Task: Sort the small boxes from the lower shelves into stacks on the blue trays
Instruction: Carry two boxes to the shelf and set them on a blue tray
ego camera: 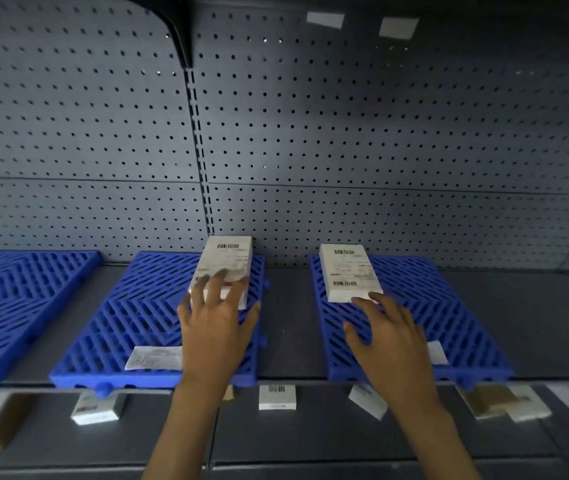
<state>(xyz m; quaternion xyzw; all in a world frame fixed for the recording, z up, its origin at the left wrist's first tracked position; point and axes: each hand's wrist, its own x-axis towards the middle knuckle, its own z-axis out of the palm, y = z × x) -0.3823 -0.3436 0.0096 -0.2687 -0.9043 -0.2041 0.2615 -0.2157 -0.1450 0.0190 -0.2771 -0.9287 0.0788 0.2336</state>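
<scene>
Both hands are up on the tray shelf (286, 323). The left hand (217, 327) is spread wide, fingers straight and fanned, lying flat on the near end of the left white box (229, 261). That box sits at the far right corner of the middle blue tray (127, 323), at twelve o'clock from the wrist. It looks thick, but I cannot tell whether it is one box or several stacked.

At three o'clock, the right hand (392, 337) is also spread, thumb out to the left. Its fingertips (357, 300) just touch the near edge of the right white box (347, 271). This box lies flat, barcode label up, on the far left corner of the right blue tray (449, 313).

At nine o'clock the left blue tray (16, 299) is bare in what shows of it. A paper slip (153, 356) lies on the middle tray's near edge, beside the left wrist, and another slip (437, 351) peeks out past the right hand.

Down at six o'clock on the lower shelf (310, 434), small boxes wait loose. There is a white one (277, 396) between the forearms and a tilted one (94, 408) at seven o'clock. A brown and white pair (504, 403) sits at four o'clock. The grey pegboard wall (345, 133) fills twelve o'clock.
</scene>
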